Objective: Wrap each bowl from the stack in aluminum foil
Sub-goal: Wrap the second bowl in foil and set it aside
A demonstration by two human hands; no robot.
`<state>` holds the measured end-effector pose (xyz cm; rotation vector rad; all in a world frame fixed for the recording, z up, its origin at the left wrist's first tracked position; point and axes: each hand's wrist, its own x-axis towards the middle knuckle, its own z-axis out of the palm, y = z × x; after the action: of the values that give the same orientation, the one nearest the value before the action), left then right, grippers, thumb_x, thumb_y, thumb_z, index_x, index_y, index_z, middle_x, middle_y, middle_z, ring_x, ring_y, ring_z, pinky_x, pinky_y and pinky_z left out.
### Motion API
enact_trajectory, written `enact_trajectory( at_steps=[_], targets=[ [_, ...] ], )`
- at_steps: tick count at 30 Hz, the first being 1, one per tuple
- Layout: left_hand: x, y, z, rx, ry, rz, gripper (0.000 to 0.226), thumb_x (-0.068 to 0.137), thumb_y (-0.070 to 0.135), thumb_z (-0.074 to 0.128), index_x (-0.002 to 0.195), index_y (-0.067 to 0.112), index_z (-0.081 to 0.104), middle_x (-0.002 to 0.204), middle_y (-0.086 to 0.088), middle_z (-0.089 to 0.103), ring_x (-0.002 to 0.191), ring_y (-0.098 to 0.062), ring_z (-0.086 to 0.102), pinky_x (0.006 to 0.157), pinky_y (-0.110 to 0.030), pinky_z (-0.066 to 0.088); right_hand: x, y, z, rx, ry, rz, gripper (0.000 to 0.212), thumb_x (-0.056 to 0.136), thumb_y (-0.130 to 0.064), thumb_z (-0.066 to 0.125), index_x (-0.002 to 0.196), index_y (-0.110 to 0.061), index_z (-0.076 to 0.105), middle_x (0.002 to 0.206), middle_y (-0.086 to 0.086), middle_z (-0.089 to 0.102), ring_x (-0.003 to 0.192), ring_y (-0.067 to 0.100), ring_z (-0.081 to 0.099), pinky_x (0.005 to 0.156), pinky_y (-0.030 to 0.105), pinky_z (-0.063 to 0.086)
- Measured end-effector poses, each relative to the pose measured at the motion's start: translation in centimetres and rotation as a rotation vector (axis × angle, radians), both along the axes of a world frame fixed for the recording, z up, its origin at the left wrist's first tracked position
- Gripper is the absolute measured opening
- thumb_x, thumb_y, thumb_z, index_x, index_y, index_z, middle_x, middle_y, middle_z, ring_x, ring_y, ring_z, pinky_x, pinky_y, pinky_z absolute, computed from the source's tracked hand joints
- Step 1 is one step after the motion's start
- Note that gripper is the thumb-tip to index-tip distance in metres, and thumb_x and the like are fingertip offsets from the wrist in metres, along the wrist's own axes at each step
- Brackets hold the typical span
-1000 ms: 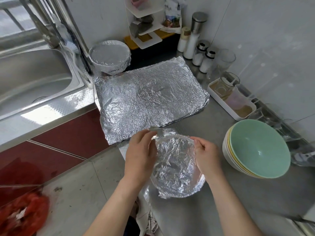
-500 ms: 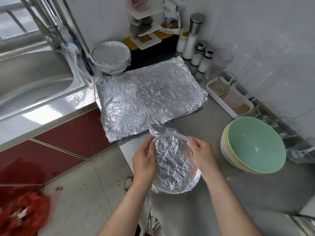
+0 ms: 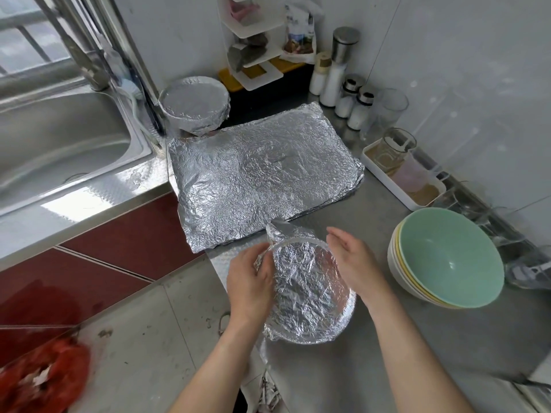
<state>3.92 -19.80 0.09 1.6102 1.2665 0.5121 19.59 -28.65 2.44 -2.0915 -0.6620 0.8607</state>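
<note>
Foil-covered bowl (image 3: 310, 290) shown near the front edge of the steel counter (image 3: 387, 347), with a loose flap of foil raised at its far rim. The bowl's left rim is grasped by the left hand (image 3: 250, 281), whose fingers are curled onto the crumpled foil. The right hand (image 3: 351, 260) is held at the right rim with fingers straight and relaxed, grasping nothing; whether it touches the foil cannot be told. A stack of bowls (image 3: 447, 257), the top one pale green, is seen to the right, apart from the hands. A large foil sheet (image 3: 262, 174) is spread flat behind, and a wrapped bowl (image 3: 195, 105) is placed beyond it, beside the sink (image 3: 59, 144).
</note>
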Motion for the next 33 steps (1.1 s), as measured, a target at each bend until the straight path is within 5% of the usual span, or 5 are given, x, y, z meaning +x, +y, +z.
enact_trajectory(
  at_steps=[3,12,17,21,33],
  targets=[
    [0.2,0.3,0.3,-0.004,0.013,-0.047,0.027,0.098,0.028,0.056,0.121,0.024,0.068,0.106,0.001,0.072,0.098,-0.027,0.067,0.084,-0.045,0.053,0.3,1.0,-0.2,-0.019,-0.024,0.125,0.030,0.102,-0.025,0.046,0.124,-0.015,0.063,0.068,-0.015,0.057,0.056,-0.009,0.045,0.057,0.013,0.034],
    [0.7,1.5,-0.4,0.057,0.065,-0.248,0.028,0.101,0.024,0.050,0.124,0.020,0.066,0.094,-0.002,0.070,0.073,-0.014,0.062,0.055,-0.013,0.033,0.3,0.7,-1.8,-0.031,-0.038,0.111,0.026,0.100,-0.025,0.050,0.119,-0.019,0.068,0.047,-0.019,0.048,0.043,0.001,0.038,0.048,0.016,0.029],
    [0.8,1.8,-0.6,0.056,0.081,-0.296,0.025,0.101,0.024,0.050,0.118,0.017,0.068,0.097,0.001,0.061,0.088,-0.024,0.060,0.063,-0.020,0.036,0.2,0.8,-2.0,-0.015,0.004,0.116,0.021,0.100,-0.027,0.051,0.113,-0.022,0.067,0.061,-0.020,0.056,0.053,-0.002,0.046,0.054,0.018,0.035],
    [0.9,2.3,-0.3,0.105,0.097,-0.350,0.024,0.100,0.027,0.052,0.120,0.018,0.063,0.113,0.001,0.055,0.102,-0.020,0.056,0.082,-0.029,0.043,0.5,0.9,-2.1,-0.031,0.016,0.163,0.030,0.099,-0.033,0.051,0.129,-0.033,0.051,0.125,-0.018,0.055,0.113,0.004,0.052,0.097,0.030,0.043],
    [1.2,3.0,-0.3,0.131,0.189,-0.515,0.035,0.104,0.031,0.043,0.133,0.020,0.058,0.104,0.004,0.044,0.102,-0.017,0.045,0.088,-0.029,0.037,0.5,1.0,-2.4,-0.037,-0.040,0.223,0.025,0.101,-0.028,0.050,0.122,-0.027,0.063,0.066,-0.017,0.053,0.051,-0.008,0.047,0.053,0.013,0.032]
  ],
)
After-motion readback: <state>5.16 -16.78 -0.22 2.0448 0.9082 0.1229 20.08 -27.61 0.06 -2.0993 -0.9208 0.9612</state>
